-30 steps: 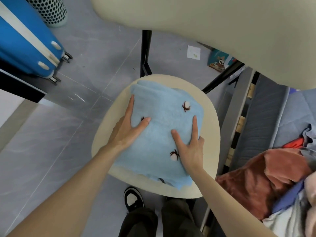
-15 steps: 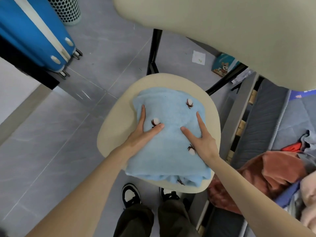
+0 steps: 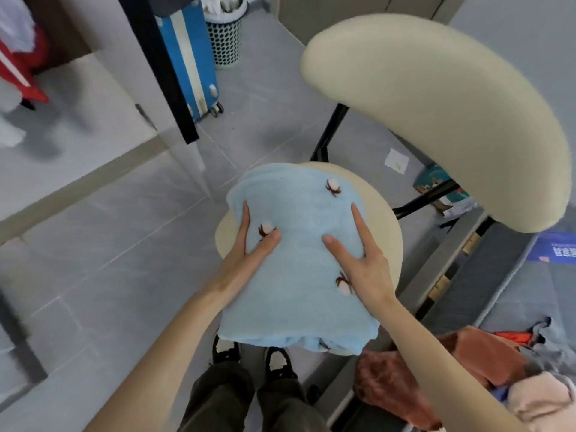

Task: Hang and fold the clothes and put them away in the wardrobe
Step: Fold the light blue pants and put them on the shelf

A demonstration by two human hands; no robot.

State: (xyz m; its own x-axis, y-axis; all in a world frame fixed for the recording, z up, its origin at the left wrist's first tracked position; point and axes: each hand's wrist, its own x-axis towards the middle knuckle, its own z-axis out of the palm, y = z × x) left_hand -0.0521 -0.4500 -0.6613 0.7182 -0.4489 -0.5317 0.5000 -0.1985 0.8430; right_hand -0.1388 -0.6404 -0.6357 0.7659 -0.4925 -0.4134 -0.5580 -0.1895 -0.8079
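2 open hands on a folded light-blue fleece garment (image 3: 299,307)
The left hand (image 3: 249,254) and right hand (image 3: 358,260) press straight fingers and thumbs onto it on the cream chair seat (image 3: 388,235); the blue sheet (image 3: 558,249) has unreadable white writing.

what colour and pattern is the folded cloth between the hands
Light blue folded cloth, scattered with small white puffs on brown sprigs; clearest in the head view.
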